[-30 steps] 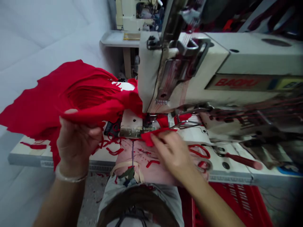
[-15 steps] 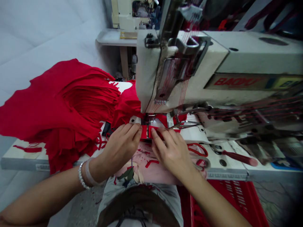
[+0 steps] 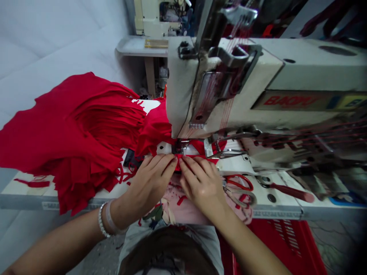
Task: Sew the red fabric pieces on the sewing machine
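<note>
Both hands meet in front of the presser foot (image 3: 180,146) of a cream industrial sewing machine (image 3: 258,88). My left hand (image 3: 150,181), with bracelets at the wrist, presses its fingertips on a small red fabric piece (image 3: 183,156) lying under the needle. My right hand (image 3: 200,183) pinches the same piece from the right, fingers close together. A thick stack of red cut fabric pieces (image 3: 77,130) lies on the table to the left, spilling over the front edge.
Red-handled scissors (image 3: 239,187) lie right of my right hand, with a red-handled tool (image 3: 289,193) further right. Red thread scraps litter the white table (image 3: 25,191). A red plastic crate (image 3: 289,248) sits below right. Another machine table (image 3: 143,44) stands behind.
A second ago my left hand held up the red stack; it let that go and came to the presser foot. Both hands have since slid the small piece closer under the needle.
</note>
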`<state>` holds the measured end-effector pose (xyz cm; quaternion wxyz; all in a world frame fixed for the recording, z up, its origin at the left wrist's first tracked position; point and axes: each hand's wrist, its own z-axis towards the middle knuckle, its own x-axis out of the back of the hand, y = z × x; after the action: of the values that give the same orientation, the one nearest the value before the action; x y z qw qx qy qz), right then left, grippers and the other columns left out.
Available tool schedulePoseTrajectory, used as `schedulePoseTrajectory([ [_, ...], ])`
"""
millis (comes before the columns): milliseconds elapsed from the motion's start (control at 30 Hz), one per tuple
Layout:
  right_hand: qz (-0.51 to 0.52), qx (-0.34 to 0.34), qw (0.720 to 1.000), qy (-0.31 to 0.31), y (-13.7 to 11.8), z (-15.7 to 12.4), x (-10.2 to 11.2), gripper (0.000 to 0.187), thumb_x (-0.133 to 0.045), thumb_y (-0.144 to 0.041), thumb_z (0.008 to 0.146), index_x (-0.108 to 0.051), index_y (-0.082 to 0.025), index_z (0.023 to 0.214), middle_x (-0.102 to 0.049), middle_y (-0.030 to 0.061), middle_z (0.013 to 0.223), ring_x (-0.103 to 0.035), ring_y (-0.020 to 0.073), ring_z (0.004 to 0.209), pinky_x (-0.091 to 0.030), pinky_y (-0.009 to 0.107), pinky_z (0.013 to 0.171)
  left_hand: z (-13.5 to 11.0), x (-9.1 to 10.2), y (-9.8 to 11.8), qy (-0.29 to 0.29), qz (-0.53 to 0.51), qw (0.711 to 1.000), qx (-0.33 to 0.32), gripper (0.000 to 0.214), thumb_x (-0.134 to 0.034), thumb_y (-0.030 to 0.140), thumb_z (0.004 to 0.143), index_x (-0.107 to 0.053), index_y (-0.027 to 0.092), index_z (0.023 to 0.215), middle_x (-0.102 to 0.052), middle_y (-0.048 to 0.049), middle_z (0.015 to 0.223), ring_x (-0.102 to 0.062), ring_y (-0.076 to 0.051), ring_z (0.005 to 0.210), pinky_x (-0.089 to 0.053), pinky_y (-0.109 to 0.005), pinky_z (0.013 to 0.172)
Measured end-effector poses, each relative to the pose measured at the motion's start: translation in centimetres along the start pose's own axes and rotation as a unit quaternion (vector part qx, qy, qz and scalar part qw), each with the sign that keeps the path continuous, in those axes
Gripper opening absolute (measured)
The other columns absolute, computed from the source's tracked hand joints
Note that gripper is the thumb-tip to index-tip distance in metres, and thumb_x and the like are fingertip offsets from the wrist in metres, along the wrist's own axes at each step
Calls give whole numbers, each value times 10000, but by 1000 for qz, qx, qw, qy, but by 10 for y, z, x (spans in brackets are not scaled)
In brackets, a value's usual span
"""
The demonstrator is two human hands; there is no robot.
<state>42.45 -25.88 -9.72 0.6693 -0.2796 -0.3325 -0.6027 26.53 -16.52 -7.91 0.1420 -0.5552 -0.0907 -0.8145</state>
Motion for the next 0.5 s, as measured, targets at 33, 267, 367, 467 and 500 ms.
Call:
schedulePoseTrajectory([
  [33, -5, 2, 1000, -5, 0, 0, 1, 278, -568, -171, 902, -676, -61, 1133, -690, 113, 1155, -543, 270, 999, -456, 401, 812, 0, 1, 0, -6, 1, 1000, -3, 363, -401, 121, 973, -594, 60, 1274, -618, -132, 1274, -558, -261, 1119, -456, -402, 925],
  [267, 20, 14, 1000, -12, 5, 2, 4, 272, -552, -145, 905, -677, -63, 1132, -689, 114, 1149, -531, 249, 1010, -450, 383, 831, 2, 2, -1, -8, 8, 1000, -9, 392, -360, 109, 978, -582, 66, 1299, -624, -134, 1267, -579, -246, 1105, -488, -406, 900],
  [367, 18, 14, 1000, -18, 6, 2, 4, 275, -537, -148, 914, -671, -80, 1145, -686, 110, 1162, -533, 241, 1020, -452, 381, 833, 3, 0, -2, 0, 5, 1000, -10, 379, -385, 94, 966, -593, 56, 1281, -627, -135, 1257, -582, -254, 1084, -498, -410, 895],
  [467, 9, 8, 1000, -18, 6, 3, 2, 273, -541, -155, 916, -673, -82, 1144, -689, 110, 1155, -535, 241, 1016, -451, 387, 816, 4, -1, -1, 8, 14, 1000, -7, 374, -409, 90, 954, -591, 46, 1278, -620, -147, 1257, -583, -270, 1061, -504, -422, 893],
  [500, 9, 5, 1000, -17, 6, 4, 1, 273, -544, -153, 915, -675, -75, 1142, -690, 112, 1152, -538, 242, 1013, -449, 387, 814, 5, -1, -1, 6, 20, 1000, -4, 377, -412, 90, 952, -587, 46, 1283, -617, -151, 1258, -582, -274, 1058, -506, -425, 894],
])
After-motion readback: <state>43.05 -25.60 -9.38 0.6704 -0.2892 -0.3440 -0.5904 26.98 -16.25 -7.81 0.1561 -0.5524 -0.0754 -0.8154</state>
